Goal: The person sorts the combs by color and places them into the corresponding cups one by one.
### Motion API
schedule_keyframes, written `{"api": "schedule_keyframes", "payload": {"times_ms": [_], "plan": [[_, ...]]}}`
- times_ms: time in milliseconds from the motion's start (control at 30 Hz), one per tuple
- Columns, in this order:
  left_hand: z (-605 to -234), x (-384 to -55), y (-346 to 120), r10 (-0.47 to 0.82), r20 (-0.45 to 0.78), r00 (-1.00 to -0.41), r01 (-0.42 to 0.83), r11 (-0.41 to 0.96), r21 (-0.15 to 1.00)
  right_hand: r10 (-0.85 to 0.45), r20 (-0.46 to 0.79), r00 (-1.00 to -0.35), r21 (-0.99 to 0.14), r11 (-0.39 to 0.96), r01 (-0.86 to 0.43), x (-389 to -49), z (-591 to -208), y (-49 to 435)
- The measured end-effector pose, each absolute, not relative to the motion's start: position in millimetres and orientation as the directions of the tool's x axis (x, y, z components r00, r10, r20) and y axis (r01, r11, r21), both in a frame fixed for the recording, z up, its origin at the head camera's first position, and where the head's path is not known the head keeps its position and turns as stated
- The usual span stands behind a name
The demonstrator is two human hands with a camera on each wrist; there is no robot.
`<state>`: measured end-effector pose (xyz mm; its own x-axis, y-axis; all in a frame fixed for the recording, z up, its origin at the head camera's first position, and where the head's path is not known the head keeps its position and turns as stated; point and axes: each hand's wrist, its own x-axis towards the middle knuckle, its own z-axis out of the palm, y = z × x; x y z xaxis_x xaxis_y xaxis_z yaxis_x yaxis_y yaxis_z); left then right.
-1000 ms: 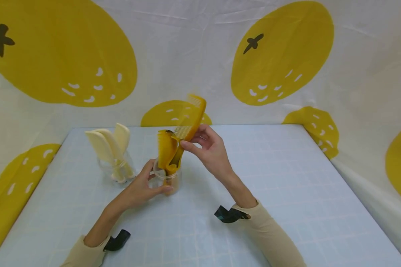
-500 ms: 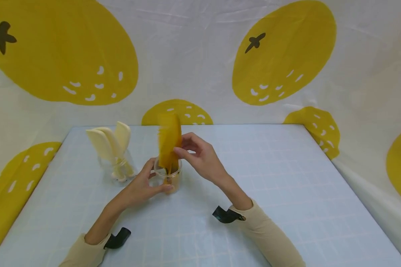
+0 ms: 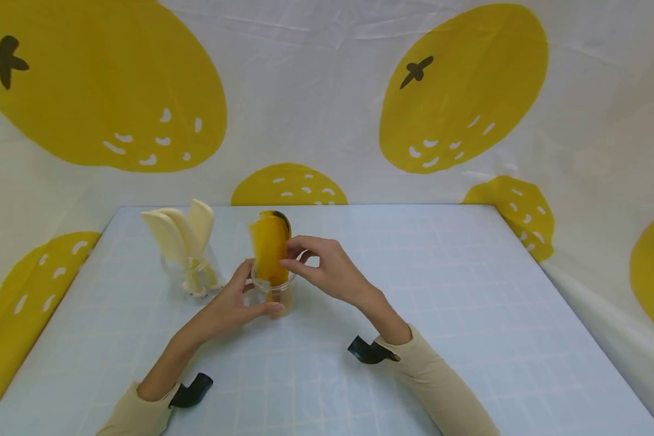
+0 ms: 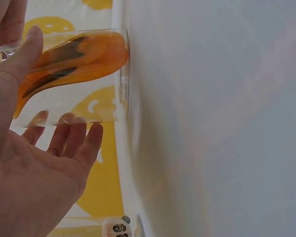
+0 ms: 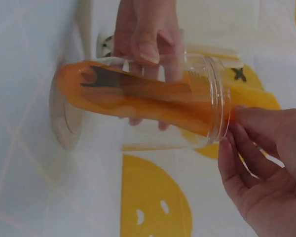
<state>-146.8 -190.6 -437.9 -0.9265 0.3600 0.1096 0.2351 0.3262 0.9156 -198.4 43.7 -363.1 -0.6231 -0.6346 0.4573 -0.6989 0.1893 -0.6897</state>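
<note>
A clear jar (image 3: 286,298) stands on the table, and my left hand (image 3: 233,307) grips it from the left, thumb and fingers on opposite sides. Yellow-amber combs (image 3: 269,248) stand upright in the jar, their heads above the rim. With thumb and fingertips my right hand (image 3: 331,269) pinches a comb at the right side of the rim. Through the clear wall, the right wrist view shows the orange comb handles (image 5: 138,98) close together, with dark patches on them. How many combs there are cannot be told.
To the left stands a second clear jar (image 3: 169,272) with several cream paddle-headed utensils (image 3: 180,233). The left wrist view shows a panda picture (image 4: 119,228) near its base. A pale blue checked cloth (image 3: 441,290) covers the table. Behind hangs a fruit-print curtain (image 3: 305,109).
My right hand has moved left and down, bringing the raised comb from above the jar into it beside the others. My left hand has stayed on the jar.
</note>
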Motion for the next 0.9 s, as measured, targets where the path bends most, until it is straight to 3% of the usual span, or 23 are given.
{"api": "schedule_keyframes", "payload": {"times_ms": [433,900], "plan": [[-430.4,-143.4,-198.3,0.38,0.078,-0.922,0.237,0.392,0.889,-0.619,0.353,-0.702,-0.718,0.302,-0.627,-203.3,-356.9,60.3],[-419.4,-123.1,-217.2,0.358,0.119,-0.926,0.318,0.57,0.758,-0.534,0.374,-0.759,-0.719,0.35,-0.6,-211.4,-374.4,106.3]]}}
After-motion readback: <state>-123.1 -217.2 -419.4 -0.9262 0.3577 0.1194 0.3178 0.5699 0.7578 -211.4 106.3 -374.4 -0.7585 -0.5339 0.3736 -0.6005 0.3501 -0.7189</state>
